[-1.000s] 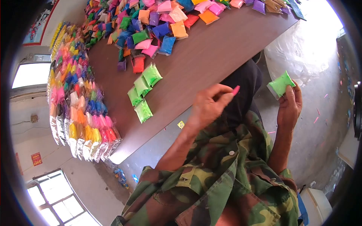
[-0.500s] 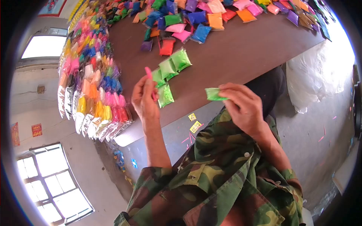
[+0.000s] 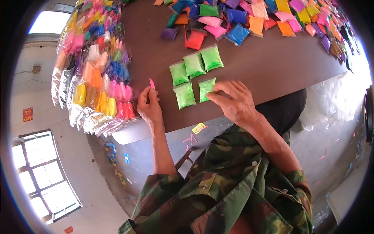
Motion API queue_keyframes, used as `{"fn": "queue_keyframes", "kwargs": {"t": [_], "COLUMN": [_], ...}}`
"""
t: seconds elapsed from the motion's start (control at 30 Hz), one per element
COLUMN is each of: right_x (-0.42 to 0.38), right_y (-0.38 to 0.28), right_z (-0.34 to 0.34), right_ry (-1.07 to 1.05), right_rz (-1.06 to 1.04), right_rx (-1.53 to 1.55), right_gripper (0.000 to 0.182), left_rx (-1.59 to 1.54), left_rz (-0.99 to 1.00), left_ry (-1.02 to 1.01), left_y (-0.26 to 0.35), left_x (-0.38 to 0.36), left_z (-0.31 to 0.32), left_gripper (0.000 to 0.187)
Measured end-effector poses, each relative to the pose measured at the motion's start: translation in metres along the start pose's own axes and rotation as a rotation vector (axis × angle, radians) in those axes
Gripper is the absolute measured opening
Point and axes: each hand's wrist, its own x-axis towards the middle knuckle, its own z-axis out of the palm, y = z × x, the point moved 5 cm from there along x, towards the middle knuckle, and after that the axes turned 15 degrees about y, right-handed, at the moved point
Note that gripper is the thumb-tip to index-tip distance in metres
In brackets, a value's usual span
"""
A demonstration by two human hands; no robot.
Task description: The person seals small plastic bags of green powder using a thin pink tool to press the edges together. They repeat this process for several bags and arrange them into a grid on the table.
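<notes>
Between the thumb and fingers of my right hand (image 3: 233, 99) is the edge of a small green packet (image 3: 207, 89), which lies at the table surface. Close to its left sits another green packet (image 3: 184, 95). Above these two, more green packets (image 3: 194, 64) form a slanting row on the brown table (image 3: 152, 43). My left hand (image 3: 149, 105) is closed around a thin pink piece (image 3: 152, 83) whose tip sticks up past the fingers.
Colourful packets (image 3: 237, 34) are heaped along the table's far side, a red one (image 3: 195, 39) nearest the green ones. Long bagged bundles in many colours (image 3: 93, 78) line the left edge. A clear plastic bag (image 3: 325, 103) hangs at the right, beyond the table edge.
My right hand has brought its green packet over the table, beside the other green ones. The view has shifted. My left hand still holds the pink piece.
</notes>
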Motion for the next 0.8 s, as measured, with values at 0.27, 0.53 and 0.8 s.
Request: {"fn": "queue_keyframes", "kwargs": {"t": [0.27, 0.53, 0.8], "right_x": [0.0044, -0.0004, 0.0003], "right_y": [-0.0028, -0.0025, -0.0025], "right_z": [0.0104, 0.0084, 0.0084], "right_ry": [-0.063, -0.073, -0.071], "right_rz": [0.009, -0.025, -0.01], "right_rx": [-0.069, -0.07, -0.062], "right_gripper": [0.025, 0.026, 0.024], "left_rx": [0.005, 0.023, 0.018], "left_rz": [-0.046, -0.069, -0.041], "left_ry": [-0.011, -0.013, -0.012], "left_y": [0.0015, 0.0044, 0.0042], "left_x": [-0.0025, -0.004, -0.003], "left_z": [0.0003, 0.0004, 0.0008], "left_gripper": [0.025, 0.026, 0.026]}}
